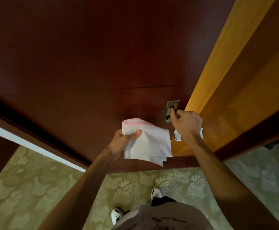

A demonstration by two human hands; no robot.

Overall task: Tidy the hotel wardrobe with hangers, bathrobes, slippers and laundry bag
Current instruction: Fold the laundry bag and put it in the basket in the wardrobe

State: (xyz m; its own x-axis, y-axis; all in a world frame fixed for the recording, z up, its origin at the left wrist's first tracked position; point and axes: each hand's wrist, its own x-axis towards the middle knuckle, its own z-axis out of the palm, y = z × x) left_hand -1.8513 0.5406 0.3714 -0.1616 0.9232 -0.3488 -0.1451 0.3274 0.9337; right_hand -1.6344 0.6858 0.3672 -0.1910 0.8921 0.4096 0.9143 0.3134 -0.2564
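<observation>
Left hand [124,138] grips a folded white laundry bag [149,143]; right hand [186,123] hooks fingers in the wardrobe door [85,63] recessed handle [171,111]; likely sliding it, then stowing the bag inside.

A hotel room: a dark red-brown wooden sliding wardrobe door [89,60] with a recessed metal pull [170,112] stands above pale green floral-patterned carpet [27,185].

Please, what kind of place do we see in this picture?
Probably a hotel room, at a built-in wardrobe: a dark wooden sliding door with a recessed metal handle, patterned carpet, and a folded white laundry bag in the left hand.
</observation>
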